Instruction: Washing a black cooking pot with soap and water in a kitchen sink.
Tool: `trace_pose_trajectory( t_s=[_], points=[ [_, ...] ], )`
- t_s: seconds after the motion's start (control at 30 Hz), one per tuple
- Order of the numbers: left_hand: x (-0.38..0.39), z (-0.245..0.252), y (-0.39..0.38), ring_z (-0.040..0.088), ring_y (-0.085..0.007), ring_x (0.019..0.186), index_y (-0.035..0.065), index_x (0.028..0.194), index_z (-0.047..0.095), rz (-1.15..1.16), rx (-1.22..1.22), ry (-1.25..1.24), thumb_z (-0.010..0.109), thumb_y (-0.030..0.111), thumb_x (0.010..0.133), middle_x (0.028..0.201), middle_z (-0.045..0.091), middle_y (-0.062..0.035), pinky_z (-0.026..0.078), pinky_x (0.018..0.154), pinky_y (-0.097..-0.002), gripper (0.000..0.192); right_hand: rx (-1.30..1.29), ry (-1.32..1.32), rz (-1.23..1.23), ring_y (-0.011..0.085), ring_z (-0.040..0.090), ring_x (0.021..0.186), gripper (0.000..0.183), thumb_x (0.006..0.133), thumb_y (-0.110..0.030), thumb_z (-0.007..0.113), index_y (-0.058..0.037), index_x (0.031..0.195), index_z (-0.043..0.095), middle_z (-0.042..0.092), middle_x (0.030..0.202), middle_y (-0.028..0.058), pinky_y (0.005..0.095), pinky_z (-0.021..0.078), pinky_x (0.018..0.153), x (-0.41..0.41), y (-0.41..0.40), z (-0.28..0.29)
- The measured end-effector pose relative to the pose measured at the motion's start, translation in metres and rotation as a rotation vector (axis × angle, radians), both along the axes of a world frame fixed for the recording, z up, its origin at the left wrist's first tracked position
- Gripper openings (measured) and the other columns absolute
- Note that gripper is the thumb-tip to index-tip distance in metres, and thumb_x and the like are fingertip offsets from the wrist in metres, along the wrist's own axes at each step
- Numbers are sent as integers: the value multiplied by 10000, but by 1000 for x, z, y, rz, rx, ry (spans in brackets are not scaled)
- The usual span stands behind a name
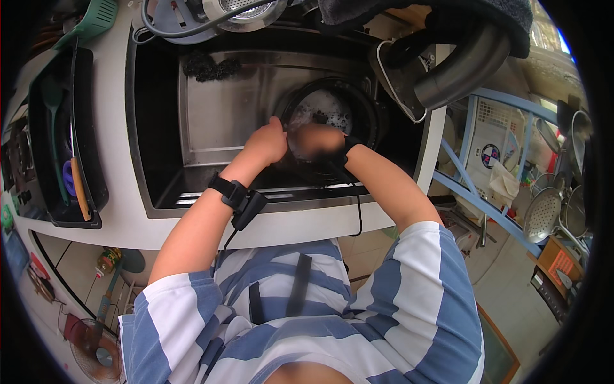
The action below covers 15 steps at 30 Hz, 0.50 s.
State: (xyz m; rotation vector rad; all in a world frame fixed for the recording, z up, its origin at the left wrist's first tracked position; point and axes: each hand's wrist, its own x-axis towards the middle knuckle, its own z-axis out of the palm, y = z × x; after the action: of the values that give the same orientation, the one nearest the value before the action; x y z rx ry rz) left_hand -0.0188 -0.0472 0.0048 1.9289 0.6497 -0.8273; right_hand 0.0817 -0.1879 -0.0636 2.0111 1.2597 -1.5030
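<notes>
A round dark pot (369, 108) with foamy water inside stands in the right part of a stainless steel sink (230, 115). My left hand (271, 140) is closed on the pot's left rim, thumb on top. Blurred by motion, my right hand (319, 141) is over the near side of the pot, at the suds; whether it holds anything cannot be made out. A black scouring pad or mesh scrubber (211, 67) lies in the sink's far left corner. Both wrists wear black straps with cables.
Left on the counter (117, 192) is a black tray (91, 144) with a green spatula, purple-handled scissors and a wooden handle. Beyond the sink lie a metal strainer (242, 9) and a grey hose. A thick metal pipe (460, 72) overhangs the right corner; a blue rack (479, 192) stands farther right.
</notes>
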Motion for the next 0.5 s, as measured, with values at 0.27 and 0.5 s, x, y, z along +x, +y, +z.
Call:
trace_pose_trajectory(
  t_s=[0.27,0.5],
  points=[
    [0,2,0,598,-435,927,-53,1067,428,2,13,-3,490,220,907,949,625,-287,469,804,-492,322,213,-334,-138,315,558,1102,381,785,-160,607,-39,1146,585,561,1206,170,422,481,871,35,-14,-9],
    [-2,6,4,627,-414,846,-57,1072,420,17,-9,42,483,222,915,928,633,-278,486,762,-481,326,-62,-302,42,275,585,1068,318,814,-221,590,-57,1083,634,601,1154,113,393,501,807,17,-27,-15]
  ],
)
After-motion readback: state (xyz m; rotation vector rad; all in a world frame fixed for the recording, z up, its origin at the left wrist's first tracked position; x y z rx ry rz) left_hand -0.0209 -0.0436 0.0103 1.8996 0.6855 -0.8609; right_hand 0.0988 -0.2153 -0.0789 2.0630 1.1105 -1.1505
